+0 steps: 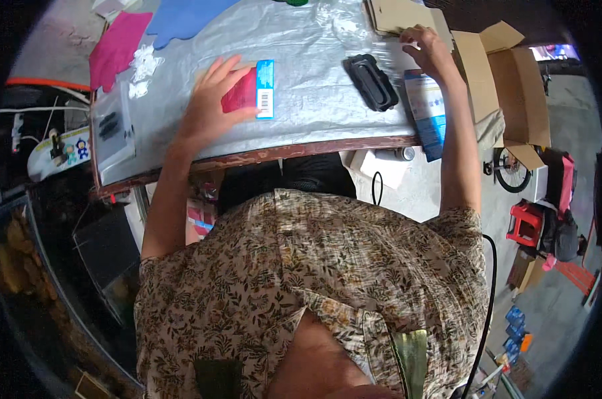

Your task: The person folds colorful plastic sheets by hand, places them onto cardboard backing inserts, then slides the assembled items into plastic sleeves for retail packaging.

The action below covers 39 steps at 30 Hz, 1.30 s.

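Pinning red-and-blue flat packet (251, 90) flat on worktop (314, 100), left hand (208, 106) spread over it; right hand (427, 50), fingers curled, laid on cardboard stack (397, 13) beyond black case (371, 83), right of packet.

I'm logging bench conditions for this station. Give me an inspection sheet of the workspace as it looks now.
Surface: table under wrinkled clear plastic sheet, worn wooden edge.
Job's things: red-and-blue flat packet under left hand; right hand on brown cardboard stack.
Clutter: black oblong plastic part, blue-white printed box, pink sheet, blue sheet.
Hands: both open, resting flat.
Cables: black cable at right.
Surroundings: open cardboard carton, red stool.
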Each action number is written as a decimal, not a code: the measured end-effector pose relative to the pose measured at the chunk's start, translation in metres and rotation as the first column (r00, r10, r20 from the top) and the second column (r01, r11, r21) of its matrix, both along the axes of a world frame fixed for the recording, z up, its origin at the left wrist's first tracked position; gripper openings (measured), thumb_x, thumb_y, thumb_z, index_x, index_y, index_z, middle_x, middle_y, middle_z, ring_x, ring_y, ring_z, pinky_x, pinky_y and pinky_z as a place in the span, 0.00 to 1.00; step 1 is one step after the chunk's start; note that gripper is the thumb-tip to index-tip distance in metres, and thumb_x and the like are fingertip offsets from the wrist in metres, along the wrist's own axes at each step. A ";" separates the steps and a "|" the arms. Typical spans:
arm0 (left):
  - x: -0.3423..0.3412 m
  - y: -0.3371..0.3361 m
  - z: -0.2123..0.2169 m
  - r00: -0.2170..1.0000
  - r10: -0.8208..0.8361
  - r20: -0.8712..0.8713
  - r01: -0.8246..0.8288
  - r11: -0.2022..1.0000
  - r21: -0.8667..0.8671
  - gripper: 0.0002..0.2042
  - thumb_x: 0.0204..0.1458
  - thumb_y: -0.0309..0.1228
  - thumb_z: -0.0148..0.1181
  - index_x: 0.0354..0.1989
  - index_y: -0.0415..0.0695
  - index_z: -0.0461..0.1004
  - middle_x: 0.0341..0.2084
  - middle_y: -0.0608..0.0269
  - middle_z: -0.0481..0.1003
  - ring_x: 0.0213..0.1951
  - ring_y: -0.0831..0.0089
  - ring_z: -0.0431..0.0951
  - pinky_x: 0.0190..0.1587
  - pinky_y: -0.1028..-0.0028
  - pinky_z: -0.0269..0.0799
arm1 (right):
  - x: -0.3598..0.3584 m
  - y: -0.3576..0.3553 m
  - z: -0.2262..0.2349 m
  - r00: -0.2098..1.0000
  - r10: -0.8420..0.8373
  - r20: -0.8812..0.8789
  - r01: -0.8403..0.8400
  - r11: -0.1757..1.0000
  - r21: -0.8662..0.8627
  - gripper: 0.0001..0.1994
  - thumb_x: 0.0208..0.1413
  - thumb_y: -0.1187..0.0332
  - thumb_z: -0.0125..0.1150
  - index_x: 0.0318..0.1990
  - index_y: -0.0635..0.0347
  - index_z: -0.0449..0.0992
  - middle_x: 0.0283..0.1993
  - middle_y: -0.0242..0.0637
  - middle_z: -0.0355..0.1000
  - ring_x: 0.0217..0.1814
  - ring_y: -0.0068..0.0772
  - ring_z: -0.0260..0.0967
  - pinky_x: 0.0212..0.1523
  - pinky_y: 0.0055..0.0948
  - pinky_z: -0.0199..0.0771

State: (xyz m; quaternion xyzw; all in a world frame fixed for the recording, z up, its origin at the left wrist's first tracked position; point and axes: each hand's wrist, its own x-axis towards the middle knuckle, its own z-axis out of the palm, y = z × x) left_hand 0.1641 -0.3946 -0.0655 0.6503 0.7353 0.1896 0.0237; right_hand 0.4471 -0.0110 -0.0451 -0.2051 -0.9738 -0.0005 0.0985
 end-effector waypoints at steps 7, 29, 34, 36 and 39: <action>0.036 0.019 -0.011 0.903 0.241 0.357 -0.293 0.951 0.097 0.26 0.44 0.49 0.74 0.44 0.44 0.74 0.42 0.59 0.77 0.40 0.56 0.79 0.42 0.60 0.75 | -0.003 0.011 -0.015 0.943 0.030 -0.332 -0.081 0.987 -0.140 0.09 0.58 0.71 0.65 0.45 0.58 0.81 0.46 0.40 0.81 0.46 0.40 0.78 0.48 0.34 0.77; 0.051 0.027 -0.027 0.939 0.344 0.024 -0.321 0.847 0.424 0.08 0.51 0.31 0.65 0.29 0.44 0.72 0.29 0.56 0.75 0.30 0.52 0.80 0.30 0.55 0.77 | -0.085 -0.208 -0.013 0.965 0.081 -0.248 -0.179 0.896 -0.405 0.10 0.58 0.60 0.65 0.38 0.57 0.84 0.34 0.47 0.80 0.37 0.52 0.79 0.39 0.45 0.78; 0.052 0.030 -0.027 0.952 0.294 0.087 -0.301 0.849 0.433 0.08 0.53 0.32 0.66 0.31 0.44 0.73 0.28 0.58 0.76 0.26 0.55 0.79 0.26 0.58 0.76 | -0.115 -0.201 -0.021 0.975 0.071 -0.209 -0.128 0.954 -0.273 0.10 0.59 0.60 0.64 0.38 0.56 0.84 0.35 0.45 0.79 0.37 0.52 0.78 0.38 0.46 0.77; 0.046 0.024 -0.026 0.952 0.258 0.162 -0.301 0.877 0.373 0.08 0.54 0.33 0.66 0.35 0.43 0.74 0.32 0.57 0.77 0.30 0.55 0.80 0.30 0.59 0.77 | -0.125 -0.201 -0.024 0.948 0.081 -0.309 -0.152 0.965 -0.212 0.10 0.58 0.61 0.64 0.38 0.57 0.83 0.36 0.46 0.78 0.37 0.53 0.78 0.38 0.47 0.77; 0.037 0.012 -0.025 0.927 0.198 0.318 -0.282 0.928 0.245 0.11 0.56 0.34 0.65 0.42 0.42 0.77 0.39 0.55 0.79 0.37 0.56 0.82 0.38 0.60 0.78 | -0.117 -0.200 -0.023 0.933 0.032 -0.358 -0.104 0.977 -0.184 0.09 0.58 0.63 0.64 0.38 0.58 0.82 0.36 0.48 0.77 0.38 0.55 0.77 0.38 0.47 0.77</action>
